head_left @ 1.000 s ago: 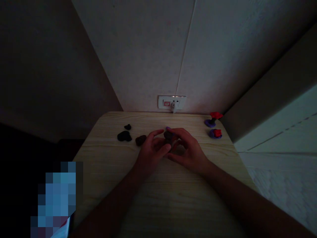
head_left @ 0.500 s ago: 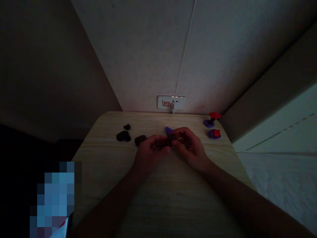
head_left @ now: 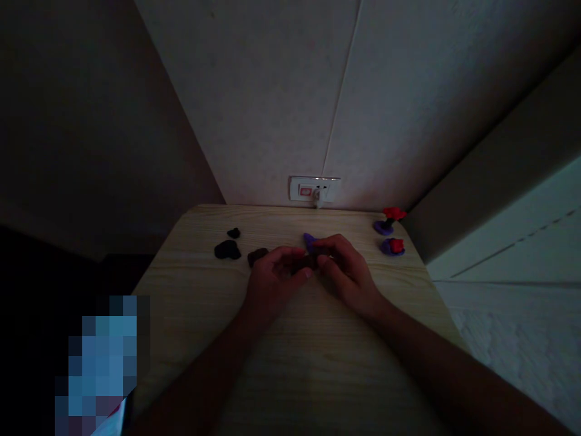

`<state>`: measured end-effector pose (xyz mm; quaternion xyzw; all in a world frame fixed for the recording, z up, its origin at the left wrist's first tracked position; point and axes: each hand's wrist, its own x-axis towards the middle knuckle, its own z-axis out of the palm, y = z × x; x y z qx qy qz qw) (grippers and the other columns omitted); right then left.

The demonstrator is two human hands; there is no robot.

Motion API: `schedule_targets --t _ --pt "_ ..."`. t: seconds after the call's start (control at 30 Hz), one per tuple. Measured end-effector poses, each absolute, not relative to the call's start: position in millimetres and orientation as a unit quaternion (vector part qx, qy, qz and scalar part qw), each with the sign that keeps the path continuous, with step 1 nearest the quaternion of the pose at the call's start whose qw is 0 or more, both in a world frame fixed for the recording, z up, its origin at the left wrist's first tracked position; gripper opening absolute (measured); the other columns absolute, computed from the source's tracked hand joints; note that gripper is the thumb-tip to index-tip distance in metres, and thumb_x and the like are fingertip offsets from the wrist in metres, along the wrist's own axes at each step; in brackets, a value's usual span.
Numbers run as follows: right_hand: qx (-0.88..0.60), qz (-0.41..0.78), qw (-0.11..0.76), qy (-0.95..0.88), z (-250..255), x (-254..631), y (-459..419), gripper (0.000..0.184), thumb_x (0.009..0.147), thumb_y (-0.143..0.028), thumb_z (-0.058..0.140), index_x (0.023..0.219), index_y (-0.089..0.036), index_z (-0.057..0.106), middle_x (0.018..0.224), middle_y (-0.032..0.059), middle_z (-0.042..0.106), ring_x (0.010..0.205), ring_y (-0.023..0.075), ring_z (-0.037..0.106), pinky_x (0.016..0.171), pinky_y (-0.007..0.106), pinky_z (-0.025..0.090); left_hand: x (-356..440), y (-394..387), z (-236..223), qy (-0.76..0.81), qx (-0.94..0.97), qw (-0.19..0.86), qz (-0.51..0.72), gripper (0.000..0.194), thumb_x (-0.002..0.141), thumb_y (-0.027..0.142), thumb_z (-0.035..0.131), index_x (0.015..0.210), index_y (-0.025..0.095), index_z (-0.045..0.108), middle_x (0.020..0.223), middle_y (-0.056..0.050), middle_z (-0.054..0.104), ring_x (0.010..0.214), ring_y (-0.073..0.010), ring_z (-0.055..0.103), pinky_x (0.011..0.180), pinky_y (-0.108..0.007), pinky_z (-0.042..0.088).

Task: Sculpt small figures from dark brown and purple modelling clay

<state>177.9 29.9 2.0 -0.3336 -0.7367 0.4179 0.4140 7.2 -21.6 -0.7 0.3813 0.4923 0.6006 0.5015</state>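
Note:
Over the middle of the table, my left hand [head_left: 273, 280] and my right hand [head_left: 348, 270] meet around a small lump of dark brown modelling clay [head_left: 310, 261]. The fingers and thumb of each hand are closed on it, and they cover much of its shape. Just beyond the fingertips lies a purple clay piece [head_left: 308, 240], partly hidden by my right hand. Another brown clay lump [head_left: 256, 257] rests against or close behind my left hand, which covers part of it. Dim light blurs the details.
Two black clay pieces, a larger one [head_left: 227, 249] and a smaller one [head_left: 233, 232], lie left on the wooden table [head_left: 313, 351]. At the right back stand two red shapes on purple bases [head_left: 384, 227]. A wall socket [head_left: 314, 189] with a plug sits behind the table.
The fingers have shifted slightly around the brown clay, with my right thumb and fingers pressing a bit differently. The pieces on the table stay where they were.

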Motion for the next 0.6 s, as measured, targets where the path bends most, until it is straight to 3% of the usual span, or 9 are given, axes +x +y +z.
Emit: schedule_targets --t 0.13,0.23,0.4,0.6 --pt "-0.362 0.461 0.424 -0.69 -0.7 177.9 33.5 0.028 0.103 -0.046 0.046 0.105 -0.023 0.062 0.079 0.0015 0.059 0.072 0.0171 0.057 0.068 0.031 0.049 7.1 -21.6 -1.2 0.503 0.397 0.477 0.601 0.035 0.063 0.016 0.086 0.095 0.015 0.071 0.102 -0.009 0.075 0.097 -0.0221 0.071 0.097 -0.042 0.054" --pt "-0.385 0.471 0.428 -0.668 -2.8 178.0 37.8 0.031 0.102 -0.05 0.047 0.098 -0.022 0.061 0.07 -0.0008 0.056 0.062 0.0154 0.053 0.058 0.029 0.044 6.8 -21.6 -1.5 0.508 0.396 0.465 0.607 0.035 0.064 0.016 0.085 0.096 0.015 0.071 0.101 -0.009 0.076 0.097 -0.0223 0.071 0.098 -0.042 0.054" --pt "-0.398 0.357 0.389 -0.75 -5.3 178.0 40.2 0.023 0.092 -0.039 0.065 0.106 -0.02 0.065 0.084 0.0034 0.065 0.068 0.016 0.058 0.063 0.03 0.047 4.2 -22.9 1.0 0.489 0.376 0.471 0.631 0.041 0.065 0.019 0.087 0.102 0.016 0.071 0.103 -0.009 0.077 0.099 -0.0222 0.072 0.096 -0.039 0.055" --pt "-0.327 0.259 0.33 -0.847 -6.7 177.8 38.5 0.034 0.083 -0.015 0.068 0.117 -0.02 0.064 0.098 0.0069 0.066 0.072 0.0154 0.058 0.066 0.029 0.049 2.4 -22.6 2.7 0.477 0.368 0.477 0.64 0.042 0.072 0.02 0.082 0.112 0.018 0.071 0.102 -0.006 0.078 0.098 -0.0201 0.073 0.087 -0.031 0.056"
